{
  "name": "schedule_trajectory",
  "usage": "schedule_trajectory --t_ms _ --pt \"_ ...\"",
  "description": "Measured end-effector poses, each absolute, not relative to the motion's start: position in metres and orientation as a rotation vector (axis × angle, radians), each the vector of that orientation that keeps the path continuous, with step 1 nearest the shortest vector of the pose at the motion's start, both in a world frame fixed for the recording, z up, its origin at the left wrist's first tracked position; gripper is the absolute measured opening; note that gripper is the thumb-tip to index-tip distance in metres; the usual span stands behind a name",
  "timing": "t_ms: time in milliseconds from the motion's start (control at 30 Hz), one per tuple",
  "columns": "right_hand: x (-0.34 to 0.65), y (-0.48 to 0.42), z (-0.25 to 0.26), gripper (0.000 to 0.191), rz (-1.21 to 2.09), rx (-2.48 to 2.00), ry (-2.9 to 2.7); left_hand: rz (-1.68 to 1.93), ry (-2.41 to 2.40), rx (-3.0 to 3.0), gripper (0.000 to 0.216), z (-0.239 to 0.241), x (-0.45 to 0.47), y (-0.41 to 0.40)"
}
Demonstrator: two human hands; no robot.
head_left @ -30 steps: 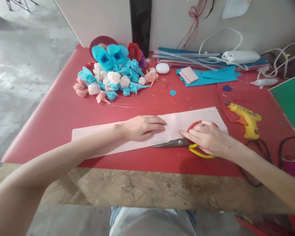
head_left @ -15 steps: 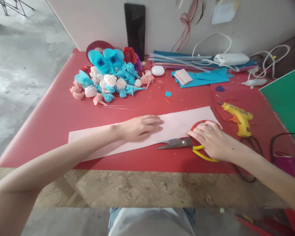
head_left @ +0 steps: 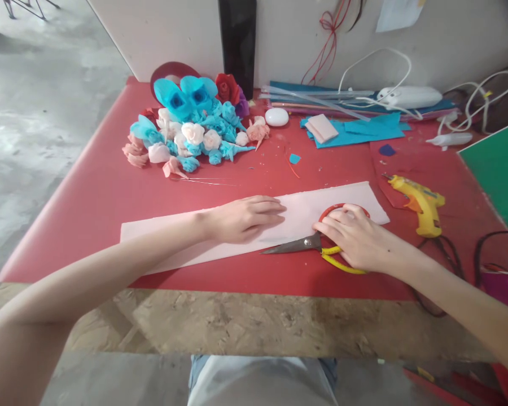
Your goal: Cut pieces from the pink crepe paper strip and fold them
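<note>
In the head view, a long pale pink strip (head_left: 298,206) lies at the centre of the frame, slightly slanted across a red-covered counter (head_left: 93,180). The left hand (head_left: 248,219) rests palm down on its middle, fingers stretched out and slightly apart, with the forearm across the strip's left part. Right of centre, the right hand (head_left: 355,237) has its fingers clamped on the scissors (head_left: 308,243), which have one red handle loop and one yellow. Their blades point left along the strip's lower edge and look nearly closed.

At the right of the frame sits a yellow glue gun (head_left: 423,206); a dark patch near the bottom of its handle may be a label, too small to read. In the upper right, a white sheet (head_left: 400,16) on the wall is cut by the frame edge, any writing on it unreadable. Below it, a white power strip (head_left: 410,97) lies behind blue paper (head_left: 364,131), which carries a folded pink piece (head_left: 322,128). Left of these is a glossy white case (head_left: 276,117). Blue, white, pink and red flowers (head_left: 195,133) are heaped in the upper left.
</note>
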State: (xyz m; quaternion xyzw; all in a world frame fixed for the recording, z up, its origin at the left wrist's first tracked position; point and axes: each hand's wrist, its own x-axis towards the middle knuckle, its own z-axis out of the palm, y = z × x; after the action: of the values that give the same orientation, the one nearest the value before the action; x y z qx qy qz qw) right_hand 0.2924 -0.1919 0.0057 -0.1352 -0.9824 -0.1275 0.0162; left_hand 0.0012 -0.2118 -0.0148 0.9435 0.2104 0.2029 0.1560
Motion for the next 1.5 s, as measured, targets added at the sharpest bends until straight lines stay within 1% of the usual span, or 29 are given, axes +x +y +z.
schedule_trajectory --t_ms 267,433,733,1033,1133,1233,1500 --pt "0.281 -0.183 0.006 0.041 -0.311 -0.330 -3.078 0.612 0.601 2.704 0.039 -0.017 0.001 -0.211" --pt "0.275 -0.180 0.005 0.037 -0.287 -0.255 -3.103 0.630 0.580 2.721 0.040 -0.017 0.002 -0.211" --pt "0.272 -0.178 0.010 0.036 -0.341 -0.207 -3.140 0.613 0.634 2.683 0.040 -0.018 0.001 -0.212" --pt "0.278 -0.177 0.011 0.036 -0.225 -0.146 -3.071 0.604 0.653 2.677 0.040 -0.016 0.002 -0.212" --pt "0.280 -0.180 0.014 0.038 -0.178 -0.164 -3.087 0.607 0.654 2.683 0.039 -0.016 0.002 -0.212" --pt "0.282 -0.185 0.014 0.042 -0.209 -0.221 -3.140 0.615 0.651 2.692 0.039 -0.017 0.002 -0.212" --pt "0.290 -0.192 0.003 0.040 -0.324 -0.388 -3.110 0.633 0.640 2.698 0.039 -0.018 0.003 -0.211"
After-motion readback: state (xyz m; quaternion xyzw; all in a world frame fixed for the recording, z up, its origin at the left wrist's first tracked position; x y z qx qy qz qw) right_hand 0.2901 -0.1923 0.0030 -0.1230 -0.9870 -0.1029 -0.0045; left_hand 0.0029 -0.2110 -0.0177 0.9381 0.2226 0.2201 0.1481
